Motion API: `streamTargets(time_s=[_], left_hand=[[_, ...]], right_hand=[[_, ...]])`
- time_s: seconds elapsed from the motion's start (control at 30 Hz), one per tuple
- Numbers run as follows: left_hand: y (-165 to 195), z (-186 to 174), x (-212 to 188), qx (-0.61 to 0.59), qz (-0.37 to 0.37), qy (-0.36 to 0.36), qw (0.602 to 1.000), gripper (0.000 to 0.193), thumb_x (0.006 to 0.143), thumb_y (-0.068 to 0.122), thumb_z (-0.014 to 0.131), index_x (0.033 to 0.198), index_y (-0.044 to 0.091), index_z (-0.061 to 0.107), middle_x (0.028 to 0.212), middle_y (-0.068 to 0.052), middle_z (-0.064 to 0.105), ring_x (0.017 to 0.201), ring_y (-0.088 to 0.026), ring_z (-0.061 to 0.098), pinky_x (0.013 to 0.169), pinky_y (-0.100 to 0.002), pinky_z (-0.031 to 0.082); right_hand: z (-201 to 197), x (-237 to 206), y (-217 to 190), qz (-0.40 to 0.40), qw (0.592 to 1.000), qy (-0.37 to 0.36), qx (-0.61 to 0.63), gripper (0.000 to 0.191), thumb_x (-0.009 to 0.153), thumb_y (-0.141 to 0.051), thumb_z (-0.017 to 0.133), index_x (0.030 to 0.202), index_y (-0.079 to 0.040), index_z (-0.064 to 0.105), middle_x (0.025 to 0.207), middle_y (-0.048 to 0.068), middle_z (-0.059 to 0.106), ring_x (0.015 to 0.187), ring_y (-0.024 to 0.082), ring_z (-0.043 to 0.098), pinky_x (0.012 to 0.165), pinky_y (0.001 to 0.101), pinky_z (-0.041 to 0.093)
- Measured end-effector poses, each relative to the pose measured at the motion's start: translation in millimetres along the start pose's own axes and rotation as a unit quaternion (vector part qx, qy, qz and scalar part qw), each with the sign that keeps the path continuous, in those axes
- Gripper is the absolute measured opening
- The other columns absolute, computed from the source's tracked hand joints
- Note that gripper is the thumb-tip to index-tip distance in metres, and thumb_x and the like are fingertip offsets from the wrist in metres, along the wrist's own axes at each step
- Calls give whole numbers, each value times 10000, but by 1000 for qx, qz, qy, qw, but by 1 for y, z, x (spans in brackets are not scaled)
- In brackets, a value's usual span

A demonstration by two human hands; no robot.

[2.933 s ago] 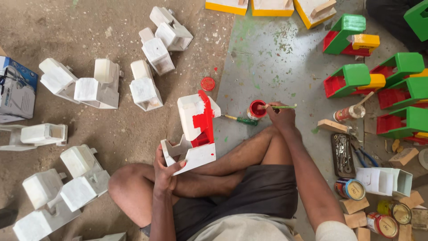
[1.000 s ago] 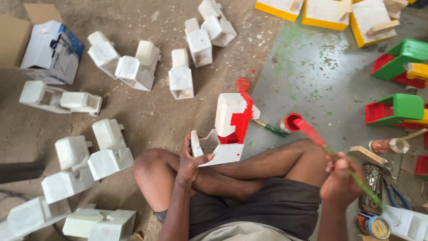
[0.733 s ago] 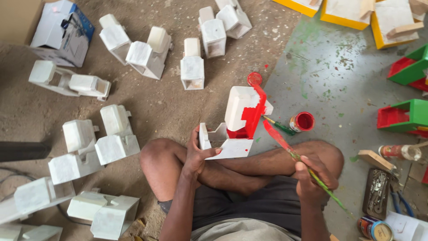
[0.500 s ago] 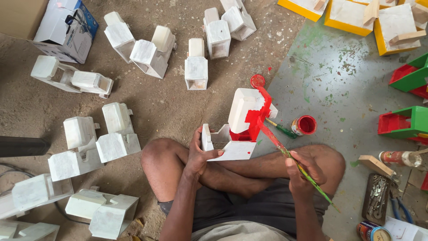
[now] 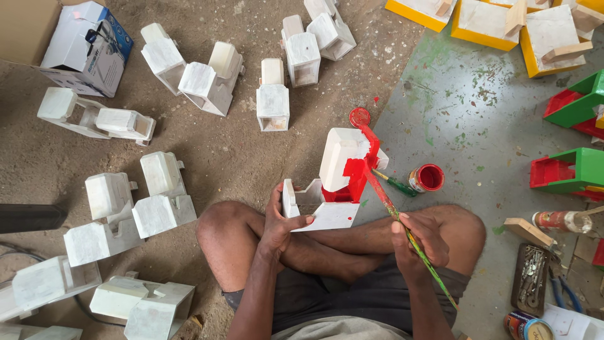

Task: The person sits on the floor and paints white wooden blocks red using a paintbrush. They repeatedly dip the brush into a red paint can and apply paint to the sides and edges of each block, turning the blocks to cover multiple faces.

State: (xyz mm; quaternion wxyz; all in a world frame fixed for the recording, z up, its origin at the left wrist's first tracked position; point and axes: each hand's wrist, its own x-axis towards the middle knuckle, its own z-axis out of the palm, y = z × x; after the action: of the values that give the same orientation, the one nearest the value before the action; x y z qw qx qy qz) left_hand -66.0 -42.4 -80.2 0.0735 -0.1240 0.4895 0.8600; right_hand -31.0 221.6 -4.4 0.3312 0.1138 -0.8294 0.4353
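I sit cross-legged on the floor. My left hand [image 5: 284,221] grips the base of a white wooden toy truck [image 5: 336,179] that stands on end against my leg, partly painted red. My right hand [image 5: 420,238] is closed on a thin green paintbrush [image 5: 402,223]; its red-loaded tip touches the truck's red side near the cab. A small open tin of red paint [image 5: 429,177] stands on the floor just right of the truck, with its red lid [image 5: 359,117] lying beyond the truck's top.
Several unpainted white toy trucks [image 5: 207,79] lie on the sandy floor to the left and ahead. Yellow-edged pieces [image 5: 497,25] and red-and-green painted trucks [image 5: 576,170] sit at the right. A cardboard box [image 5: 88,47] is top left; tins and tools [image 5: 535,271] at lower right.
My right hand dipped the brush in the red tin, drew back with it, then swung left. The brush tip now rests on the truck. My left hand has kept its hold.
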Motion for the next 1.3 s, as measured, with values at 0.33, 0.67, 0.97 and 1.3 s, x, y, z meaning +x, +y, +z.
streamTargets(time_s=[0.33,0.67,0.97,1.3], left_hand=[[0,-2,1,-8,-4,2,1000,962,513,20,901,1379,98,490,1212,-54,562,1205,-224,572,1036,-393,511],[-3,-5,5,4,2,-5,1000,960,519,15,900,1386,72,493,1206,-67,567,1197,-240,583,1030,-396,521],[-3,-6,6,2,8,-8,1000,980,515,24,893,1405,88,488,1240,-66,577,1222,-243,579,1028,-412,525],[-6,-8,6,-7,-9,-10,1000,973,531,9,896,1403,79,473,1222,-78,579,1197,-236,593,1019,-410,527]], right_hand=[[8,-6,-5,17,999,-23,18,193,875,20,740,1063,-9,702,992,117,740,910,231,718,844,341,583],[2,-14,-8,29,999,-17,2,191,850,20,729,1035,-19,703,970,117,731,893,224,715,822,325,587],[4,-12,-10,30,999,-32,9,184,845,14,735,1022,-26,705,955,101,733,883,213,722,821,324,594],[6,-3,0,14,1000,-13,12,195,866,24,736,1055,-13,706,987,113,736,915,230,713,858,338,582]])
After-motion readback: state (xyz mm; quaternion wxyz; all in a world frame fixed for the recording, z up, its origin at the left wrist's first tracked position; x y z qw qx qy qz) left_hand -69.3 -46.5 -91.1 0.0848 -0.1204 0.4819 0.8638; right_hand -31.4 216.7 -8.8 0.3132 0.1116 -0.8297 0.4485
